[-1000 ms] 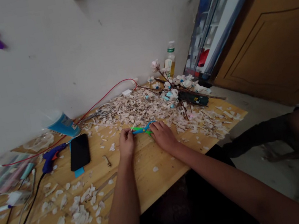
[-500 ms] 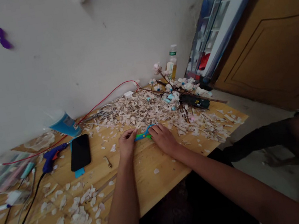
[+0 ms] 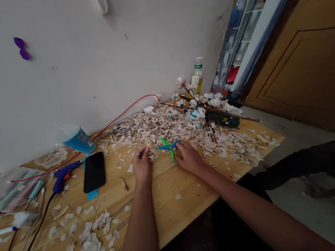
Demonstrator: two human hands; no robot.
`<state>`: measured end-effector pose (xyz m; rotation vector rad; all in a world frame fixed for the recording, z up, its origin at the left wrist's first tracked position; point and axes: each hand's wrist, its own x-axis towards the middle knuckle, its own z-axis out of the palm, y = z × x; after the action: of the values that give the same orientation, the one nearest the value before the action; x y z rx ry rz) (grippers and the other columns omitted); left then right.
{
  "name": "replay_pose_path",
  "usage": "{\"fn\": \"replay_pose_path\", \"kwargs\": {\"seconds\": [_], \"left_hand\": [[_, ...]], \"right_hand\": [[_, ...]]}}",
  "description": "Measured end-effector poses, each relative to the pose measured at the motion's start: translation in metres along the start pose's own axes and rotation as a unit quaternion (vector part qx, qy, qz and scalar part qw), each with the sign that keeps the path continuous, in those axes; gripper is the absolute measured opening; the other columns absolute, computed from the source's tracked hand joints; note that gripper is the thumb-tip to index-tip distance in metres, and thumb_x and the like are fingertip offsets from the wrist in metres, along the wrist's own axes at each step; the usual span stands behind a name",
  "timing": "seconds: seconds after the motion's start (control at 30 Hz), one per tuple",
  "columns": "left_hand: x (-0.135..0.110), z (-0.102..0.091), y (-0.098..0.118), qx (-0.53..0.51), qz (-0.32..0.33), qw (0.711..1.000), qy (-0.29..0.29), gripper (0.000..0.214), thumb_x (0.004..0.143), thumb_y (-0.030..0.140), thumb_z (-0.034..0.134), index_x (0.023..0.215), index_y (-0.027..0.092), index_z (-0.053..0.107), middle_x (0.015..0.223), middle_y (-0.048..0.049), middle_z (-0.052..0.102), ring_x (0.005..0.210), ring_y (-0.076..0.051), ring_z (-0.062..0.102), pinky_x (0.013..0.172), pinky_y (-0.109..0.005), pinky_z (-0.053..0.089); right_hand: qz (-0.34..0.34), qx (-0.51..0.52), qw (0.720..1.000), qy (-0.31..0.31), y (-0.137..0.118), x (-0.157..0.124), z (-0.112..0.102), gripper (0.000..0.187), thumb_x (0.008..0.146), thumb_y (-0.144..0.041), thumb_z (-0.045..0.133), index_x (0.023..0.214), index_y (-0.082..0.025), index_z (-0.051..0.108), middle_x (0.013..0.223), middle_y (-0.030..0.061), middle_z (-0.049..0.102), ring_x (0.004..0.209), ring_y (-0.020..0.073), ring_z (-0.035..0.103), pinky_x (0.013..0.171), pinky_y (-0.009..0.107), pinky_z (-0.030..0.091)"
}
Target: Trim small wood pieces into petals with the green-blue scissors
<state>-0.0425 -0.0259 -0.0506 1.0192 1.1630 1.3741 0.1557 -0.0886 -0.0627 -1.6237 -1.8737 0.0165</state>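
Wooden table (image 3: 166,190): one scissors (image 3: 168,147), two hands, right hand (image 3: 189,158) gripping

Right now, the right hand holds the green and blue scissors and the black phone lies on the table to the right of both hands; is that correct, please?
Not quite. The head view shows the black phone lying on the table to the left of both hands, beyond the left hand. The right hand does hold the green and blue scissors.
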Motion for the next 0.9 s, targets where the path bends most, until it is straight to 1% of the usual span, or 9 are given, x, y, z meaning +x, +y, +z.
{"fn": "replay_pose_path", "kwargs": {"seconds": [0.07,0.17,0.3,0.4,0.6,0.7,0.77,0.83,0.9], "left_hand": [[-0.002,0.003,0.004,0.030,0.036,0.999,-0.015,0.033,0.069,0.044,0.074,0.087,0.018,0.068,0.074,0.0006,0.064,0.062,-0.012,0.053,0.060,-0.023,0.040],[-0.006,0.006,0.009,0.101,0.073,0.990,-0.061,0.020,0.071,0.035,0.071,0.083,0.019,0.069,0.075,-0.0010,0.065,0.067,-0.014,0.054,0.065,-0.025,0.042],[-0.008,0.006,0.009,0.161,0.103,0.975,-0.113,0.016,0.072,0.022,0.065,0.087,0.020,0.071,0.077,-0.0009,0.066,0.067,-0.015,0.054,0.067,-0.026,0.042],[-0.008,0.005,0.007,0.180,0.118,0.970,-0.113,0.016,0.073,0.020,0.064,0.088,0.020,0.071,0.074,0.0000,0.064,0.065,-0.015,0.052,0.067,-0.026,0.041],[-0.009,0.005,0.007,0.180,0.130,0.968,-0.116,0.018,0.073,0.021,0.068,0.091,0.021,0.070,0.072,0.0010,0.061,0.066,-0.015,0.052,0.068,-0.026,0.041],[-0.009,0.006,0.009,0.170,0.125,0.971,-0.116,0.017,0.074,0.024,0.069,0.091,0.021,0.070,0.073,0.0002,0.063,0.066,-0.014,0.052,0.067,-0.026,0.041],[-0.008,0.007,0.008,0.130,0.106,0.980,-0.110,0.023,0.072,0.029,0.072,0.094,0.020,0.069,0.079,-0.0012,0.066,0.068,-0.014,0.055,0.068,-0.027,0.043],[-0.006,0.006,0.007,0.080,0.075,0.989,-0.095,0.032,0.068,0.030,0.077,0.097,0.020,0.069,0.085,-0.0025,0.068,0.073,-0.015,0.059,0.070,-0.027,0.045],[-0.004,0.005,0.005,0.024,0.025,0.997,-0.072,0.038,0.063,0.031,0.080,0.098,0.020,0.068,0.086,-0.0026,0.069,0.076,-0.016,0.062,0.070,-0.028,0.047]], "right_hand": [[-0.023,0.006,0.999,-0.033,-0.001,0.002,-0.001,0.032,0.085,-0.028,0.060,0.114,-0.017,0.057,0.112,0.0124,0.062,0.105,0.0259,0.054,0.091,0.038,0.043],[-0.021,0.013,0.997,-0.069,-0.005,0.004,-0.005,0.022,0.084,-0.028,0.060,0.104,-0.019,0.059,0.100,0.0083,0.063,0.094,0.0224,0.056,0.085,0.034,0.043],[-0.028,0.019,0.996,-0.079,-0.005,0.005,-0.006,0.019,0.084,-0.026,0.061,0.102,-0.019,0.061,0.098,0.0065,0.064,0.093,0.0209,0.056,0.084,0.031,0.042],[-0.017,0.007,0.998,-0.062,-0.004,0.002,-0.006,0.018,0.088,-0.023,0.058,0.106,-0.019,0.062,0.100,0.0070,0.065,0.094,0.0210,0.057,0.083,0.030,0.041],[0.013,-0.022,0.998,-0.059,-0.004,-0.002,-0.009,0.013,0.090,-0.017,0.052,0.096,-0.021,0.064,0.091,0.0050,0.066,0.086,0.0200,0.058,0.076,0.029,0.041],[0.019,0.009,0.999,-0.040,-0.004,0.002,-0.009,0.014,0.088,-0.016,0.052,0.094,-0.021,0.063,0.092,0.0056,0.066,0.087,0.0204,0.059,0.077,0.029,0.042],[0.030,0.056,0.998,-0.006,-0.006,0.006,-0.014,0.013,0.088,-0.017,0.050,0.091,-0.021,0.062,0.093,0.0065,0.066,0.088,0.0208,0.059,0.078,0.030,0.043],[0.046,0.111,0.992,0.033,-0.012,0.001,-0.028,0.013,0.087,-0.019,0.047,0.086,-0.020,0.060,0.089,0.0075,0.065,0.086,0.0210,0.059,0.077,0.030,0.044],[0.060,0.147,0.986,0.058,-0.019,-0.019,-0.050,0.015,0.088,-0.023,0.045,0.082,-0.020,0.058,0.083,0.0080,0.062,0.080,0.0210,0.057,0.073,0.031,0.045]]}}
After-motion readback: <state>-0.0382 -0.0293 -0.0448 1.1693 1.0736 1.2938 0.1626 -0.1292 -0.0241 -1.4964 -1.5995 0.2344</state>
